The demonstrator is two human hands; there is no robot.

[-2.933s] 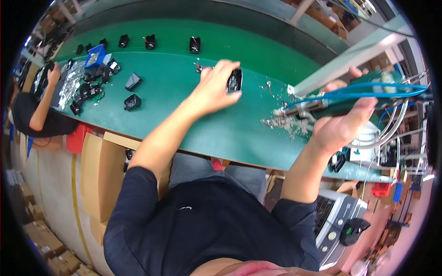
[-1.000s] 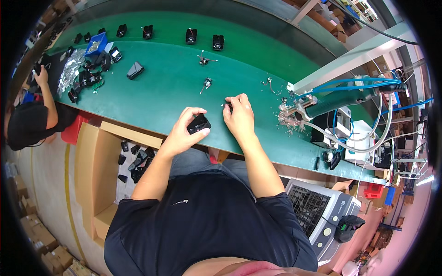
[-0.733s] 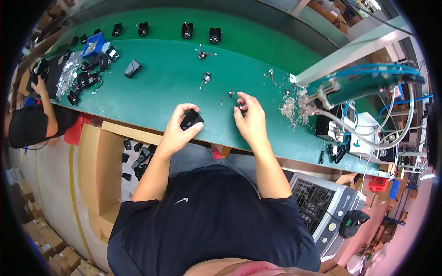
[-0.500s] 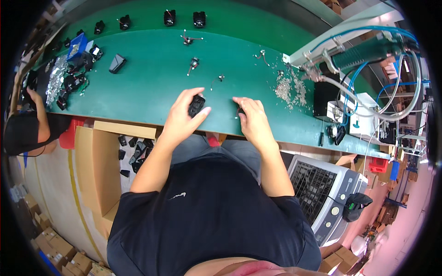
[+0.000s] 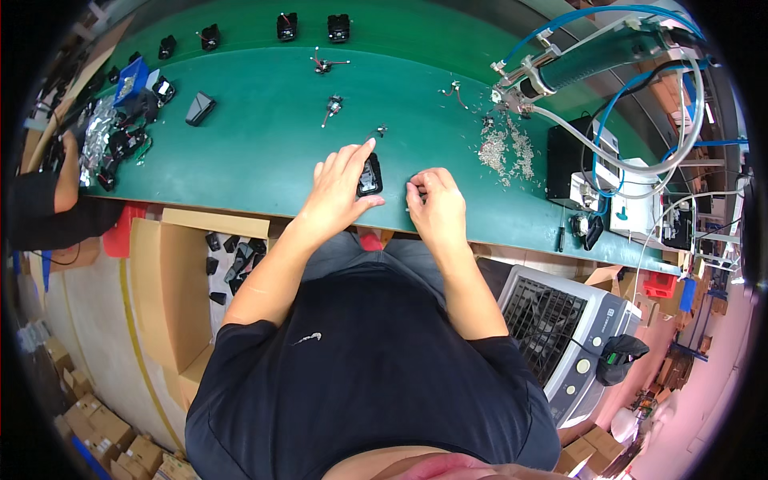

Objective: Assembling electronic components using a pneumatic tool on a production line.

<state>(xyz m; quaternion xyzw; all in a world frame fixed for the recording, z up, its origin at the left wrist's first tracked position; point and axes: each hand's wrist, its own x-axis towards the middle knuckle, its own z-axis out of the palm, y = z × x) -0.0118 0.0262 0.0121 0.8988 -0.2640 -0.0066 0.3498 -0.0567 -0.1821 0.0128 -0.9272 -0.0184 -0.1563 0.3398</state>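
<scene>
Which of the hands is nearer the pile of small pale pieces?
Right. The right hand is below and left of the pale pile in the picture; the left hand is farther left, at a black housing.

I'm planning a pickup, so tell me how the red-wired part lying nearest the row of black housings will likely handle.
The red-wired part probably has floppy ends, since its thin wires splay out over the green bench. It is likely light, being small and slender. Rolling seems unlikely, as the spread wires should brace it.

housing (image 5: 370, 176) left of bits (image 5: 494, 152), bench (image 5: 256, 144) beneath
</scene>
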